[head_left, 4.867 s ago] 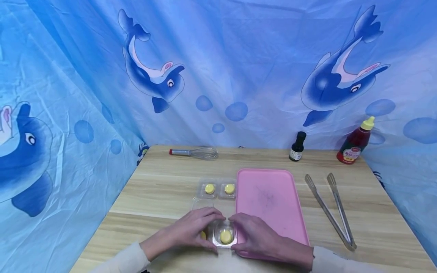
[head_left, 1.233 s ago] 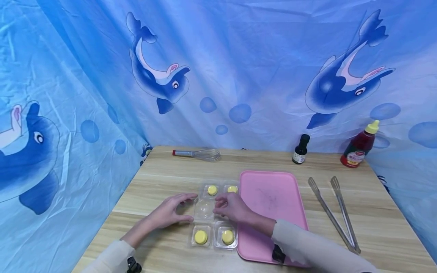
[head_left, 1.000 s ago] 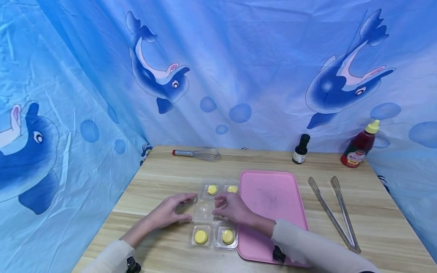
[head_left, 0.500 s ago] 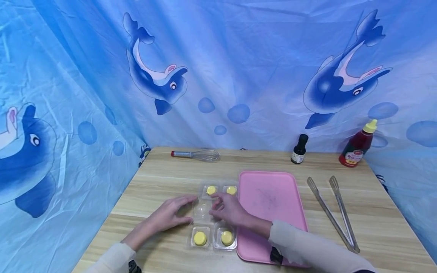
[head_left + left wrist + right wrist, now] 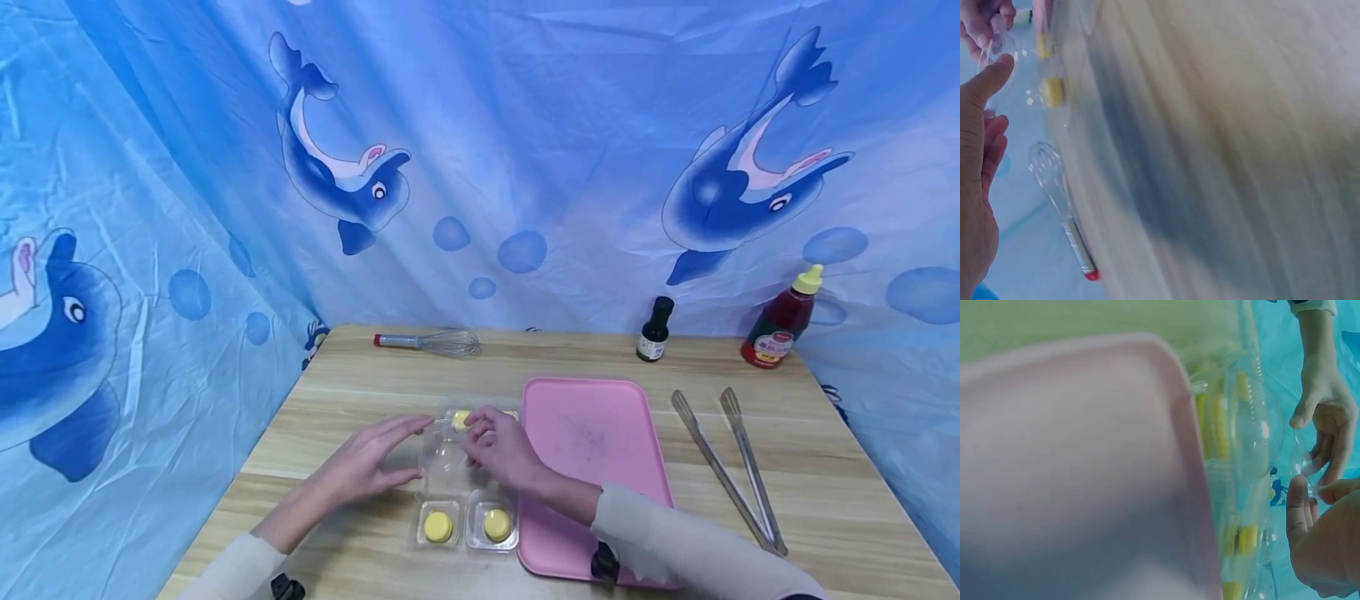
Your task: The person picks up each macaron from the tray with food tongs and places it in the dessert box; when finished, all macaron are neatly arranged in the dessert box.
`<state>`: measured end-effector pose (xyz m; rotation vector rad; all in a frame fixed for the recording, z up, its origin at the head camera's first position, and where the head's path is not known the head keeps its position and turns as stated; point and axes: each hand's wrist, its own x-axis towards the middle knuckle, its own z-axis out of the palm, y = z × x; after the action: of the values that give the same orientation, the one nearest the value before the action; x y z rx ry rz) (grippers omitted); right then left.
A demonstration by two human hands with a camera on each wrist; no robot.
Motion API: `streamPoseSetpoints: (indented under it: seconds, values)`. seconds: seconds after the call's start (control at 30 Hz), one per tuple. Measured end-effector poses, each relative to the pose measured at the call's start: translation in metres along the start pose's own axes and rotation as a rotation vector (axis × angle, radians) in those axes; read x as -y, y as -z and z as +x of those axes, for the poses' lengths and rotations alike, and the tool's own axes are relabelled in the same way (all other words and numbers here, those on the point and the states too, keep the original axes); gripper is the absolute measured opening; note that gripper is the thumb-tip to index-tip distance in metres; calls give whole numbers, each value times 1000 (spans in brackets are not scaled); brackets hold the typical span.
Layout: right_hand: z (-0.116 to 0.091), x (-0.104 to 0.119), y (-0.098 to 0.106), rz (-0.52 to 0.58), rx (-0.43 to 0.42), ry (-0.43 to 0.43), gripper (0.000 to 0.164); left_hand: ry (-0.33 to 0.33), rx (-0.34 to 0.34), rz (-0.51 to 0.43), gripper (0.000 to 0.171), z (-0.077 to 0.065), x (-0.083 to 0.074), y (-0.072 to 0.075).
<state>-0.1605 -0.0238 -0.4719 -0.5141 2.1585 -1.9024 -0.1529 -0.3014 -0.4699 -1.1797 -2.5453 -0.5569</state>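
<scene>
My left hand [image 5: 360,462] pinches the left side of a clear, domed plastic lid [image 5: 444,458], thumb on the near part and fingers on the far part. From the opposite side my right hand [image 5: 510,458] grips the same lid with curled fingers. Both wrist views show the lid off the table, between the hands. Just nearer stand two clear plastic boxes, with a yellow macaron [image 5: 438,527] in the left one and another yellow macaron [image 5: 497,525] in the right. Behind the lid a back macaron [image 5: 460,420] shows; the one beside it is mostly covered by my right hand.
A pink tray [image 5: 592,467] lies right of the boxes, partly under my right forearm. Metal tongs [image 5: 738,467] lie farther right. At the back are a whisk [image 5: 431,342], a small dark bottle [image 5: 654,332] and a red sauce bottle [image 5: 782,327]. A dolphin-printed curtain [image 5: 480,167] surrounds the table.
Both hands have moved from the front right box to the clear lid behind the front left one. In the last half second the lid has risen slightly, and my right hand has shifted a little away from me.
</scene>
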Motion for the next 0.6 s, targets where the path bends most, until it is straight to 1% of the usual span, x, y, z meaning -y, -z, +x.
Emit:
streamPoseSetpoints:
  seconds: [0.07,0.13,0.23,0.3,0.37,0.47,0.53,0.6]
  values:
    - [0,2,2,0,-14,-6,19,-13,-12,9,85,4,-5,3]
    - [1,4,4,-10,-29,-4,11,-26,-21,-5,86,8,-9,4]
    - [1,5,7,-25,-41,14,9,-22,-35,-66,82,13,-14,4]
    - [0,5,9,-35,-37,31,11,4,-42,-116,73,16,-16,4]
    - [-1,5,10,-65,-30,65,14,45,-45,-174,58,18,-18,3]
    - [-3,4,11,-124,-25,146,18,108,-37,-259,35,20,-20,2]
    - [-5,3,11,-167,-27,199,20,150,-19,-318,29,22,-21,2]
    - [-7,3,11,-186,-25,250,22,191,5,-376,29,22,-22,2]
